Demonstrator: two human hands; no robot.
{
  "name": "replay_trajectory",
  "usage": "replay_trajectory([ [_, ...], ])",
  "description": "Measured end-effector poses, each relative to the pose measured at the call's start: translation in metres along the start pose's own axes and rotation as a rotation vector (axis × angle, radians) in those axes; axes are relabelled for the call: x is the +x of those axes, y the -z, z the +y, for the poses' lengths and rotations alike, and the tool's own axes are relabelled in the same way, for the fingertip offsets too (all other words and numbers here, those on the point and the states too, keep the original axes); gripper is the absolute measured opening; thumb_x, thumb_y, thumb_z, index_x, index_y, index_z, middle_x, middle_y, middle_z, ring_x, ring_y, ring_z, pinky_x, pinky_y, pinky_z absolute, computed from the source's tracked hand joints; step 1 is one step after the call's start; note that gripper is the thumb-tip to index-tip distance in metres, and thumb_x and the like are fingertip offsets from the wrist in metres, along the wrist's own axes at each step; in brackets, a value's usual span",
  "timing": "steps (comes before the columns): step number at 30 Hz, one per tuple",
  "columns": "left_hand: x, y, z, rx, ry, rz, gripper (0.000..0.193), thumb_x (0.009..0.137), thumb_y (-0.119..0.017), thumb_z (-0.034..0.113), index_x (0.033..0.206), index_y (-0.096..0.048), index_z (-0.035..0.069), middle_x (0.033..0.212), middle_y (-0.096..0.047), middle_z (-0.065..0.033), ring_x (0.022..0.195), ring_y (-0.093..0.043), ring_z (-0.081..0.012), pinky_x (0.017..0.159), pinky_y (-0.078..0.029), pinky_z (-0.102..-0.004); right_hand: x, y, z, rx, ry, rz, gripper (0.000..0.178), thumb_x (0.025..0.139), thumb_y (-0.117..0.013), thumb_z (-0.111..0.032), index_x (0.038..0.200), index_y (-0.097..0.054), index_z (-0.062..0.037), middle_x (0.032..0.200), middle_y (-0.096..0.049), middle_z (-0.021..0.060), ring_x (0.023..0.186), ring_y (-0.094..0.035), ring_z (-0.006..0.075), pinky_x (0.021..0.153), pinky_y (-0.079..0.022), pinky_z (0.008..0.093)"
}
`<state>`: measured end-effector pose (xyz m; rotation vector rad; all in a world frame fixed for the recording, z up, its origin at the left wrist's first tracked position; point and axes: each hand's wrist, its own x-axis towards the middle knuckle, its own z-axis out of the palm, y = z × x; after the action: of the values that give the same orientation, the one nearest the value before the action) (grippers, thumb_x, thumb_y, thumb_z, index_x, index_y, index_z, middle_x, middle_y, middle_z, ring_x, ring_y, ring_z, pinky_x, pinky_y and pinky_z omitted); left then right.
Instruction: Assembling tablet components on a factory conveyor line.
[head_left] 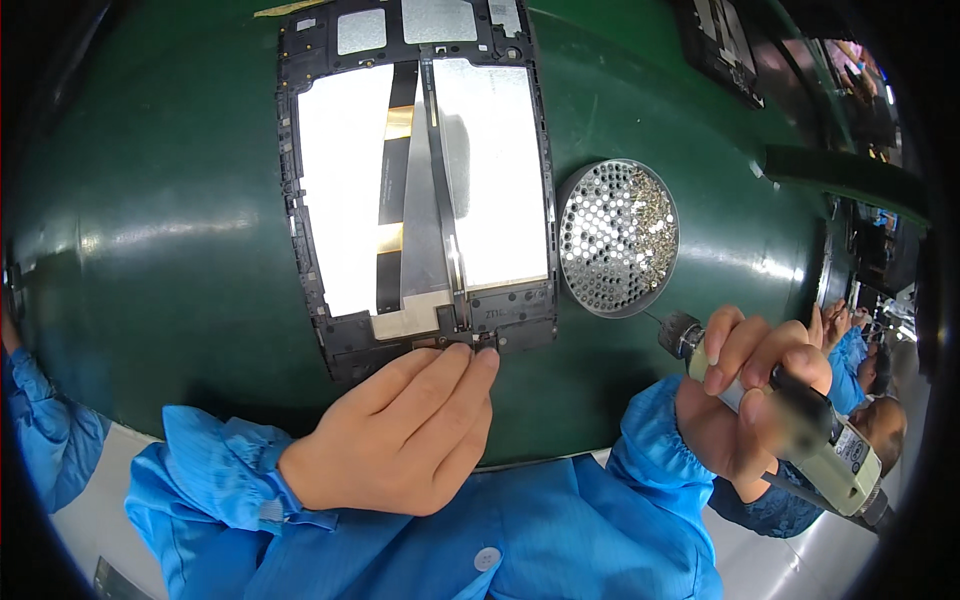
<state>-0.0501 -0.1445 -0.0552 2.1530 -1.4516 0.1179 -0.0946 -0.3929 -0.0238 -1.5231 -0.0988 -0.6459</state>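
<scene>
A black tablet frame [340,345] with a silvery, brightly reflecting inner plate lies on the green bench. Dark flat ribbon cables [396,170] with gold sections run down its middle. At the frame's near edge my left hand [400,435] has its fingers pressed together, the tips on or around a small dark part I cannot make out. My right hand [745,390] is wrapped round a pale electric screwdriver [855,475], tilted so its bit points up and left. The bit's end comes close to the near rim of a round tray [618,163] holding many small screws.
The green bench top [180,290] spreads out around the frame. Another dark device frame [725,50] lies at the far right. A dark raised bar [845,180] stands at the right edge. Other people in blue sleeves [50,430] are at both sides.
</scene>
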Motion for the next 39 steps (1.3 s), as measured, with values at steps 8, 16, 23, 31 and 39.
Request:
replay_trajectory([
  [8, 0.008, -0.017, 0.017, 0.096, 0.094, 0.043, 0.015, 0.072, -0.068, 0.004, 0.085, -0.066, -0.005, 0.103, -0.067, -0.0225, 0.094, -0.064, -0.0308, 0.08, -0.054, -0.0371, -0.002, 0.006, -0.001, -0.001, -0.02, 0.037, 0.032, 0.079, -0.069, -0.009, 0.108, -0.056, -0.0072, 0.078, -0.051, 0.006, 0.06, -0.055, 0.0171, 0.062, -0.046, 0.0348],
  [16, 0.014, -0.018, 0.029, 0.127, 0.178, 0.091, 0.012, 0.075, -0.066, 0.004, 0.077, -0.063, -0.007, 0.098, -0.066, -0.0238, 0.091, -0.061, -0.0315, 0.076, -0.053, -0.0386, -0.003, 0.008, -0.004, 0.041, -0.012, 0.024, 0.033, 0.079, -0.069, -0.007, 0.109, -0.054, -0.007, 0.079, -0.051, 0.0065, 0.06, -0.054, 0.0171, 0.062, -0.045, 0.0355],
  [23, 0.029, -0.02, 0.034, 0.108, 0.321, 0.157, 0.019, 0.067, -0.073, -0.001, 0.083, -0.064, -0.007, 0.098, -0.065, -0.0202, 0.091, -0.061, -0.0334, 0.074, -0.053, -0.0397, -0.003, 0.013, -0.002, 0.049, 0.032, 0.027, 0.034, 0.079, -0.066, -0.006, 0.11, -0.053, -0.0059, 0.08, -0.051, 0.0074, 0.059, -0.053, 0.018, 0.062, -0.046, 0.0363],
  [31, 0.01, -0.01, 0.034, 0.101, 0.333, 0.171, 0.029, 0.069, -0.073, 0.0, 0.096, -0.065, -0.004, 0.105, -0.065, -0.0147, 0.099, -0.059, -0.0333, 0.08, -0.045, -0.0448, -0.006, 0.017, -0.004, 0.114, 0.054, 0.059, 0.036, 0.075, -0.061, -0.002, 0.11, -0.051, -0.0035, 0.081, -0.049, 0.0084, 0.059, -0.053, 0.019, 0.061, -0.045, 0.0385],
  [39, 0.008, 0.008, -0.015, 0.521, 0.441, -0.045, 0.041, 0.079, -0.07, 0.009, 0.119, -0.064, 0.013, 0.132, -0.052, -0.0165, 0.123, -0.045, -0.0466, 0.1, -0.036, -0.0594, -0.002, 0.033, 0.003, 0.034, 0.044, 0.237, 0.038, 0.08, -0.062, -0.001, 0.115, -0.048, -0.0013, 0.084, -0.054, 0.0098, 0.061, -0.055, 0.0185, 0.059, -0.045, 0.0334],
])
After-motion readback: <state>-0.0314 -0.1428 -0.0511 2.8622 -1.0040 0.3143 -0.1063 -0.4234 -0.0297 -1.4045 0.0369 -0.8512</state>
